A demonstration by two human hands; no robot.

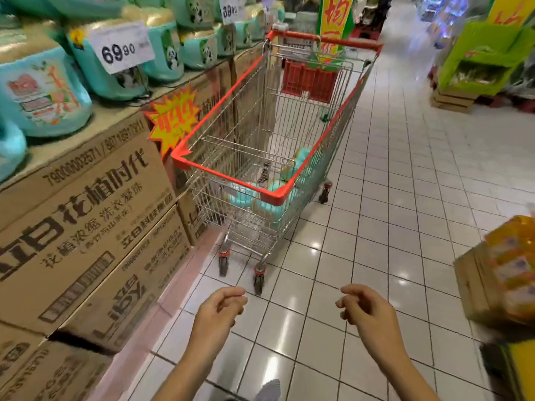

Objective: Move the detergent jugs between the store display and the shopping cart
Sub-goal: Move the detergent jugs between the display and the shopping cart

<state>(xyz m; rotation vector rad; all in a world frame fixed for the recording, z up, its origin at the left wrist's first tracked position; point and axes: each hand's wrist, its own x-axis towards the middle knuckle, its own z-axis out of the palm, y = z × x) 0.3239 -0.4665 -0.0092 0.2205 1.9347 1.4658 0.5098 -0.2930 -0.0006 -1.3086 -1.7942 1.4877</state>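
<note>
Turquoise detergent jugs (43,91) with gold caps stand in rows on top of the stacked cardboard boxes (86,227) along the left. A wire shopping cart (228,117) with a red rim stands beside that display, ahead of me. At least two turquoise jugs (272,204) lie in its near end. My left hand (218,309) and my right hand (367,311) hang low in front of me, short of the cart, fingers loosely curled and holding nothing.
A price card reading 69.90 (121,50) hangs among the jugs. A crate of yellow packs (503,273) juts in at the right. A green display stand (486,59) sits far right. White tiled aisle floor (405,198) runs past the cart.
</note>
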